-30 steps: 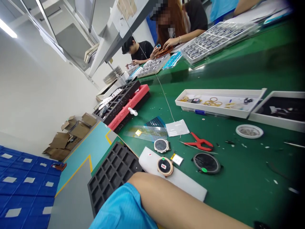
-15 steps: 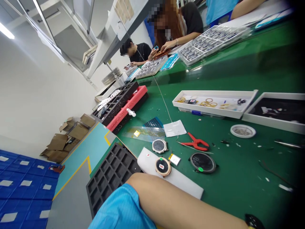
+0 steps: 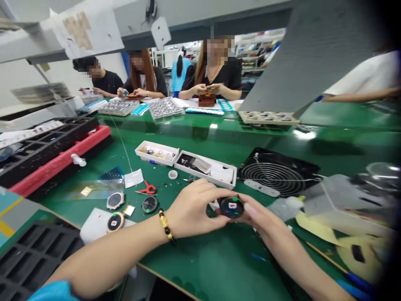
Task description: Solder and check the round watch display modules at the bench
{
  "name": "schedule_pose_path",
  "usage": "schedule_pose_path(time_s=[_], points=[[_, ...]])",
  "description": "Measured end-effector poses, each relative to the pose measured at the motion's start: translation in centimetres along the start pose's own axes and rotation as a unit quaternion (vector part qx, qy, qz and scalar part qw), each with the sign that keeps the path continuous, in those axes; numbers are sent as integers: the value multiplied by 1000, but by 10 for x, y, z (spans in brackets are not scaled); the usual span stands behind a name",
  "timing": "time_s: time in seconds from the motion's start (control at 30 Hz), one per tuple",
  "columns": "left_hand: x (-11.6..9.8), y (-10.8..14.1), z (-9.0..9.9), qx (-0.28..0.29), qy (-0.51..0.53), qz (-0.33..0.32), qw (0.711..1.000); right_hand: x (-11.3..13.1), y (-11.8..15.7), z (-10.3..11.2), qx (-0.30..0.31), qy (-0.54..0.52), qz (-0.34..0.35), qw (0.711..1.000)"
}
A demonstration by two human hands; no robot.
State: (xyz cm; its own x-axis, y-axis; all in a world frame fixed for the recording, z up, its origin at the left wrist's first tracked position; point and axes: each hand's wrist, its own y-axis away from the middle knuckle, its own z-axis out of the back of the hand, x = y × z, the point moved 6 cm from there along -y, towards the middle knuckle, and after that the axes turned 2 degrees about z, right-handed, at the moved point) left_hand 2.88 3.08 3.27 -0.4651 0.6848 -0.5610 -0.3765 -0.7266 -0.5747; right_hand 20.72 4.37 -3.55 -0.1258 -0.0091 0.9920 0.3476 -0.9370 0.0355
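A round black watch body (image 3: 232, 207) with a green dot and a white sticker is held up between both hands above the green table (image 3: 200, 267). My left hand (image 3: 199, 207), with a bead bracelet at its wrist, pinches the left side of it. The fingers of my right hand (image 3: 253, 211) close on its right side. Left of my left hand lie a black watch face (image 3: 149, 205), a silver one (image 3: 115, 200), and a rose-gold one (image 3: 115, 222) on a white foam block (image 3: 90, 228). Red pliers (image 3: 150, 187) lie behind them.
Two white trays (image 3: 205, 180) of small parts and a black fan (image 3: 275, 171) stand beyond my hands. At the right are a clear plastic box (image 3: 341, 205) and a tape roll (image 3: 360, 257). Black foam trays (image 3: 34, 255) are at the left. Several people sit across the table.
The view has swung right and levelled. Both hands, out of view before, now show with the black watch body between them. The fan and the clear box have come into view.
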Motion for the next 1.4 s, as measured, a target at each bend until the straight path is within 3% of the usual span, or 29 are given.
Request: schedule_pose_path(time_s=[0.23, 0.57, 0.9, 1.07, 1.27, 1.4], points=[[0, 0, -2, -1, -1, 19, 1000, 22, -4, -21, 87, -38, 8, 995], [2, 1, -2, 10, -2, 38, 999, 22, -4, -20, 96, -41, 0, 995], [1, 1, -5, 13, -14, 23, 1000, 25, -6, -19, 47, 31, 24, 998], [0, 1, -4, 8, -14, 16, 1000, 19, -8, -18, 42, -9, 18, 999], [1, 0, -3, 10, -14, 18, 1000, -4, -5, -8, -17, -59, -37, 997], [1, 0, -4, 13, -16, 18, 1000, 4, -5, -11, 2, -53, -25, 998]])
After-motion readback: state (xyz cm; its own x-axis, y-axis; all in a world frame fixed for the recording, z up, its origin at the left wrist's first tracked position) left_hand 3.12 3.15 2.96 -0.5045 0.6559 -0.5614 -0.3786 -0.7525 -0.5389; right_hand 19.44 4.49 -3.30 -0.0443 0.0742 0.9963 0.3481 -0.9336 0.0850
